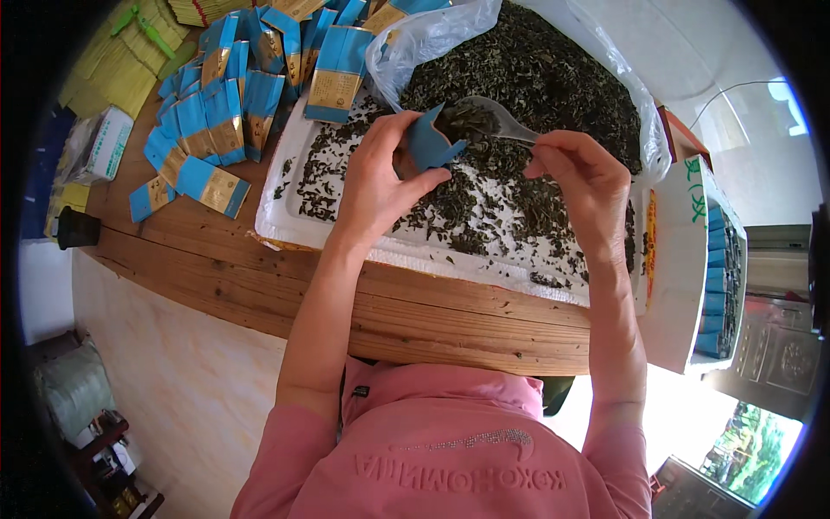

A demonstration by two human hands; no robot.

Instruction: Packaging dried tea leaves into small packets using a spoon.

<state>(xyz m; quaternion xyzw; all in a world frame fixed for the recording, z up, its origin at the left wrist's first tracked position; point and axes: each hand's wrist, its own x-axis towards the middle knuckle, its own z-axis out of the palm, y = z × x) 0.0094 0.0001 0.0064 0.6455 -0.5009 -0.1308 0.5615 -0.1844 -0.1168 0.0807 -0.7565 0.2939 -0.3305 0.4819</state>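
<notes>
Left hand (376, 182) wrapped round blue packet (430, 143), over white tray (432, 255). Right hand (588, 173) pinching spoon (513, 130) by handle, its leaf-filled bowl at packet's mouth. Loose dark leaves (462, 208) strewn beneath. Just beyond hands: clear plastic bag (428, 39), heaped with leaves. Blue-and-gold packets (207, 121) crowding worktop (216, 272) at left, near black cup (78, 228). White box (679, 294) beside tray's right end.
</notes>
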